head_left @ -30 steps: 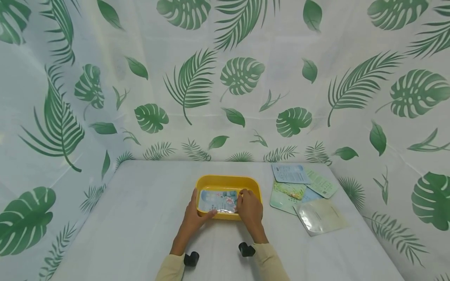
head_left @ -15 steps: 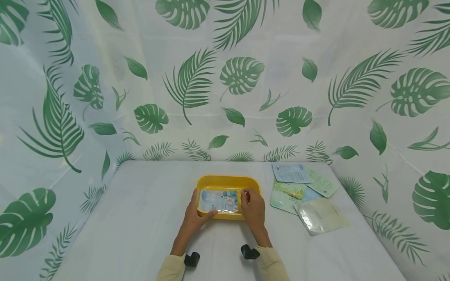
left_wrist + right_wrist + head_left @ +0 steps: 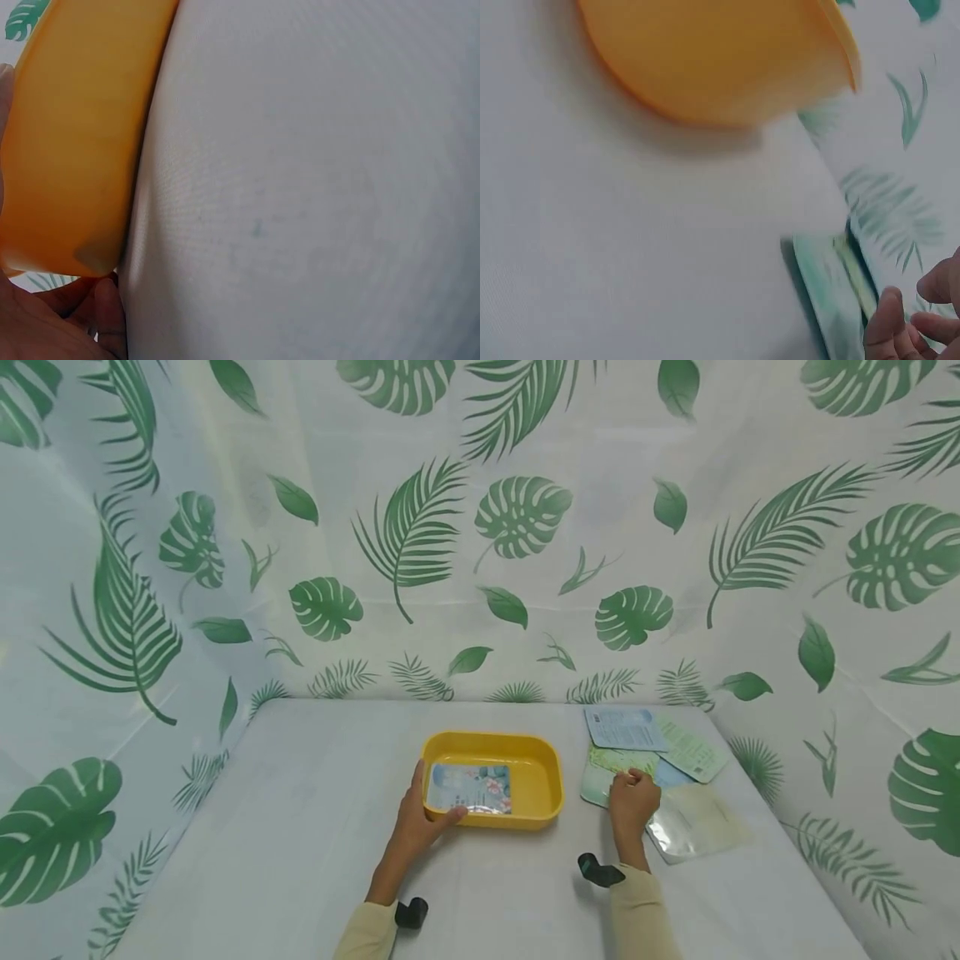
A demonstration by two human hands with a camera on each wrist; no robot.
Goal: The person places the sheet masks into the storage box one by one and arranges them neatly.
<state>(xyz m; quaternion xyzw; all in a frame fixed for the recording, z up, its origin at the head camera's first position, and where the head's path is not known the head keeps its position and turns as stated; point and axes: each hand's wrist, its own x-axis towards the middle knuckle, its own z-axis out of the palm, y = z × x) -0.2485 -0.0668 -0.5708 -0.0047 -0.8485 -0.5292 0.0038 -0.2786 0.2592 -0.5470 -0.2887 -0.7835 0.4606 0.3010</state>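
Resting on the loose pile of flat foil sachets (image 3: 660,777), the right hand (image 3: 632,802) has its fingers curled onto the topmost pale green sachet (image 3: 611,772); whether it pinches it I cannot tell. Leftward, the left hand (image 3: 420,814) grips the shallow yellow plastic tray (image 3: 543,777), a blue flowered sachet (image 3: 468,787) lying lengthwise inside. Printing is unreadable on the white worktop (image 3: 300,827).

Staged recording booth: white-covered tabletop (image 3: 300,843) enclosed on three sides by leaf-printed curtain (image 3: 420,535) walls.
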